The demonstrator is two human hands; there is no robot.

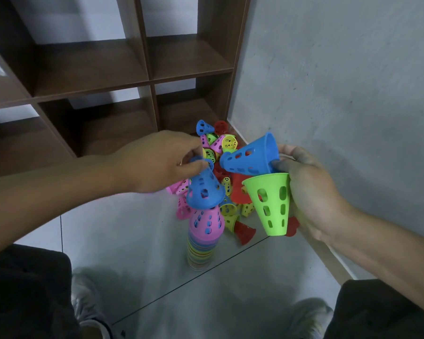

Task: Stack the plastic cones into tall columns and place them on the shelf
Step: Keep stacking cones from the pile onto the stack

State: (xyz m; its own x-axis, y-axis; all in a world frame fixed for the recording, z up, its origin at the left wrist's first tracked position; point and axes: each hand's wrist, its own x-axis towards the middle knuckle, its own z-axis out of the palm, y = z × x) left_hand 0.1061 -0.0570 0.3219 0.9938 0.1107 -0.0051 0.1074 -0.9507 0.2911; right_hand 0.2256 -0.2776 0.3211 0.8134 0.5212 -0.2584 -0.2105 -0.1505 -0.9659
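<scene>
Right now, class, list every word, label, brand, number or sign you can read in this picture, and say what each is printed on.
None: no readable text shows anywhere.
Blue cone in the left hand: holes only, no print.
Blue cone and green cone in the right hand: no markings.
Stacked column, loose pile, shelf: unlabelled.

Blue cone (205, 189) tilted atop striped column (201, 245); loose cones (224, 143) behind.
</scene>
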